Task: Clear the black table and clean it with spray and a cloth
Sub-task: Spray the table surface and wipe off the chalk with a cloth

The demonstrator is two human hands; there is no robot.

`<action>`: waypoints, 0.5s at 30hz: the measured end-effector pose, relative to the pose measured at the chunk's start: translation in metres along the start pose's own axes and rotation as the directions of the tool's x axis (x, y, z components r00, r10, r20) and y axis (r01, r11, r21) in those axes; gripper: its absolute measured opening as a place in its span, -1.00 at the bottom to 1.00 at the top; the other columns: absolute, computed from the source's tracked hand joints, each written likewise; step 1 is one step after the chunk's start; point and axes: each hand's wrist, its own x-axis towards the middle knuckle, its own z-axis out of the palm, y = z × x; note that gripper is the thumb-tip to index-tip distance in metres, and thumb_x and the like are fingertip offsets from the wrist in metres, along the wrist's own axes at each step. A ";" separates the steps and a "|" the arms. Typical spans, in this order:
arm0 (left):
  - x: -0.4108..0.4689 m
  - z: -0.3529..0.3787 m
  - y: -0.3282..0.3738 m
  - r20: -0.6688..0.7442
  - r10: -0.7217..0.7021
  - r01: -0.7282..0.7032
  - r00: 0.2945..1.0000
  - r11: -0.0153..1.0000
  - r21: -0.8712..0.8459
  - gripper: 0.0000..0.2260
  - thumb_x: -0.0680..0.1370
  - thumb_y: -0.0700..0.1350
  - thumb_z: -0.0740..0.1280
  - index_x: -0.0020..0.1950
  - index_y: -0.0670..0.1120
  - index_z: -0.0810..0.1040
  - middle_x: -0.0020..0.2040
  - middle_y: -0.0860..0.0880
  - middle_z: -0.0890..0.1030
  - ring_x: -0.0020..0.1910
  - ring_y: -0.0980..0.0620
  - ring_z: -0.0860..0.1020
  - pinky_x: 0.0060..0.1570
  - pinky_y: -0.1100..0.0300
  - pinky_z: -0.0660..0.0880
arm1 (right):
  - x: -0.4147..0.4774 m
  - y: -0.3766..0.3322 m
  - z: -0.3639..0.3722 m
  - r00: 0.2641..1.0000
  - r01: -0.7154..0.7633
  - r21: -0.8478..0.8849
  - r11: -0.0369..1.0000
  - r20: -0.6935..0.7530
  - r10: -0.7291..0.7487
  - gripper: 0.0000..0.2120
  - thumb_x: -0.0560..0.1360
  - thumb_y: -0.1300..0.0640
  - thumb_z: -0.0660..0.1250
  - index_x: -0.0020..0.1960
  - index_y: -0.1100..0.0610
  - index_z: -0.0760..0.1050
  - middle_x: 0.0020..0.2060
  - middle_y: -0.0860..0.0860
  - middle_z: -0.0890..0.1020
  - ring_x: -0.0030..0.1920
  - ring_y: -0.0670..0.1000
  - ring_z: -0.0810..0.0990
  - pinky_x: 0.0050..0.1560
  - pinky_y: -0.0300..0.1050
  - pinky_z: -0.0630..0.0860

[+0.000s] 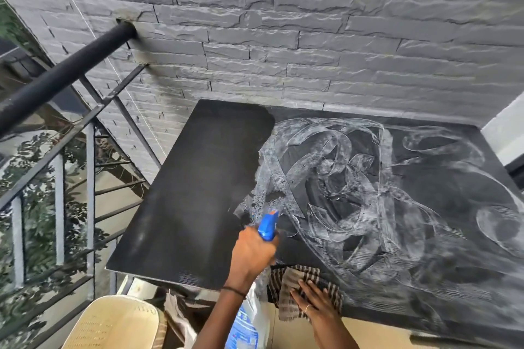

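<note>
Roughly midway: black table (184,207) cleared, left end wiped dark, white swirls (354,178) left elsewhere; at near edge, left hand (252,255) curled round spray bottle (268,225), right hand (312,299) spread flat on cloth (289,280).

A thin black band (234,291) circles the left hand's (252,252) wrist; the right hand (313,302) wears a slim ring (307,309).

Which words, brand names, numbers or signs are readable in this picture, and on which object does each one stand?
No text here can be read with certainty.
Label on the spray bottle held by the left hand: white print on blue, too blurred to read.
White swirls on the black table: wiping marks, not writing.
The cloth, chair and wall: no text visible.
</note>
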 end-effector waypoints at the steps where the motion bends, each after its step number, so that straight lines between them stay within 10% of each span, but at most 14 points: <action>1: -0.002 0.005 0.002 0.035 0.021 -0.021 0.999 1.000 0.013 -0.64 0.25 0.18 0.25 -0.38 -0.13 0.40 -0.39 -0.20 0.62 -0.34 -0.19 0.63 -0.27 -0.03 0.56 | 0.002 -0.002 -0.003 1.000 0.002 0.060 0.998 0.022 -0.004 -0.07 0.27 0.20 0.22 0.51 -0.16 -0.16 0.52 -0.14 -0.15 0.51 -0.13 -0.16 0.43 -0.25 -0.13; 7: -0.033 0.031 0.005 0.154 0.035 -0.044 0.988 0.997 0.057 -0.70 0.33 0.09 0.29 -0.36 -0.14 0.43 -0.45 -0.15 0.59 -0.39 -0.16 0.57 -0.31 0.03 0.50 | 0.004 -0.002 -0.012 0.999 0.038 0.188 0.981 0.026 -0.044 -0.19 0.29 0.17 0.09 0.51 -0.14 -0.03 0.53 -0.13 -0.10 0.51 -0.12 -0.13 0.44 -0.23 -0.08; 11: -0.059 0.040 -0.005 0.170 -0.019 -0.004 0.985 0.991 0.134 -0.70 0.42 0.00 0.34 -0.41 -0.10 0.35 -0.43 -0.07 0.49 -0.23 -0.21 0.57 -0.29 0.14 0.42 | 0.003 -0.002 -0.008 0.999 0.038 0.144 0.989 0.004 -0.039 -0.28 0.07 0.24 0.35 0.21 -0.06 0.34 0.51 -0.05 0.01 0.52 -0.09 -0.12 0.43 -0.23 -0.10; 15: -0.082 0.033 -0.023 0.083 -0.038 0.027 0.996 0.990 0.136 -0.71 0.41 0.07 0.32 -0.39 -0.07 0.36 -0.50 -0.04 0.48 -0.41 0.04 0.57 -0.35 0.27 0.42 | -0.003 -0.001 -0.002 0.998 -0.004 0.154 0.988 0.062 -0.006 -0.06 0.01 0.34 0.50 0.33 -0.07 0.30 0.32 -0.04 0.35 0.39 0.01 0.25 0.38 -0.23 -0.01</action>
